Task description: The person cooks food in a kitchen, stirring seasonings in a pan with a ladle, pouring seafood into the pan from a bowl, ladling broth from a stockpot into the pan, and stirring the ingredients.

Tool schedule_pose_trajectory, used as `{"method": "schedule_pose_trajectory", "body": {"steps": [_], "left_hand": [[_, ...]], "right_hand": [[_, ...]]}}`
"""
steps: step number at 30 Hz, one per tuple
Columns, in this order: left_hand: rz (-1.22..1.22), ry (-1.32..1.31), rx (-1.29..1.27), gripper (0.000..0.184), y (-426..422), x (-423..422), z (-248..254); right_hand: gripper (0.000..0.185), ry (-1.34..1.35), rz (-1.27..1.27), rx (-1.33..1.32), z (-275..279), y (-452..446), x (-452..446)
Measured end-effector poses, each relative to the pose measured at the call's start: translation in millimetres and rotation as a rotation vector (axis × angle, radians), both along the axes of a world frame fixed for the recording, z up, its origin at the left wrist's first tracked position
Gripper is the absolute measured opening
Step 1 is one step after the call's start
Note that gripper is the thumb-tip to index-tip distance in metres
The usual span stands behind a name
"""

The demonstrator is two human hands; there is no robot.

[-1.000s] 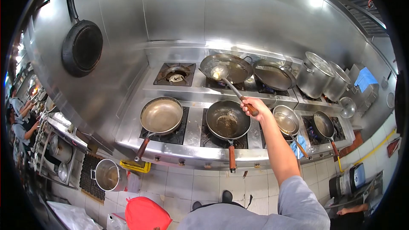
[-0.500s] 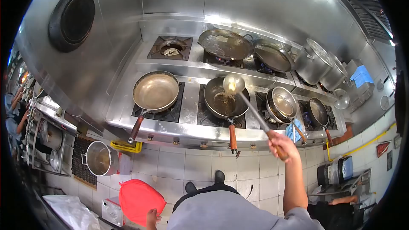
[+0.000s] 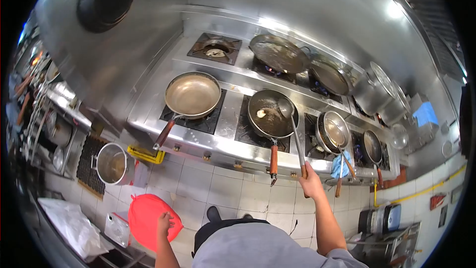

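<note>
My right hand (image 3: 310, 182) is wrapped round the handle of a long metal ladle (image 3: 297, 141). The ladle's bowl rests low inside a dark frying pan (image 3: 265, 128), towards its right side. A small pale lump (image 3: 260, 113) lies in the pan, on a brownish, shiny bottom. The pan's wooden handle (image 3: 273, 161) points at me, untouched. Down at the left, my left hand (image 3: 165, 223) holds nothing, its fingers loosely apart. Behind it in view is a red rounded bag or cover (image 3: 146, 218); I cannot tell whether they touch.
A wide pan (image 3: 193, 94) sits on the left front burner. Strainers (image 3: 336, 128) and a small pan (image 3: 372, 147) stand to the right. Behind are large woks (image 3: 280, 53) and stockpots (image 3: 374, 87). A metal pot (image 3: 113, 164) stands low at left, beside a yellow crate (image 3: 146, 154).
The pale lump has gone from the ladle into the pan. My right hand has lowered the ladle's bowl into the pan. The left hand has come up, and the view has shifted.
</note>
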State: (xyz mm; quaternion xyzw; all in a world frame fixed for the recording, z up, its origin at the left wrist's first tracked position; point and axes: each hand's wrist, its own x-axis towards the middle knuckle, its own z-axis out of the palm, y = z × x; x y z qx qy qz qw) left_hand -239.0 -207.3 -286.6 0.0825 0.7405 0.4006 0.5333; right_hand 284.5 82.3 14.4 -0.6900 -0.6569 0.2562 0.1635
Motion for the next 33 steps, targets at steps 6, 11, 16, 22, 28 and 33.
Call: {"method": "schedule_pose_trajectory", "body": {"steps": [6, 11, 16, 22, 28, 33], "left_hand": [[0.211, -0.011, -0.069, 0.035, -90, 74, 3], [0.506, -0.142, -0.226, 0.032, -209, 181, -31], [0.777, -0.171, -0.23, 0.032, -277, 336, -33], [0.816, -0.312, -0.218, 0.029, -288, 537, -15], [0.863, -0.356, -0.231, 0.041, -303, 614, 35], [1.012, -0.364, -0.247, 0.054, -327, 621, 79]], "right_hand": [[0.062, 0.661, -0.042, -0.355, 10, 14, 25], [0.062, 0.46, 0.077, -0.198, -34, 45, 46], [0.053, 0.726, 0.139, -0.459, -14, 54, 54], [0.038, 1.194, 0.079, -0.569, -90, 77, 79], [0.042, 1.31, 0.22, -1.008, -246, 79, 45], [0.07, 0.736, 0.21, -0.934, -314, 84, -61]]}}
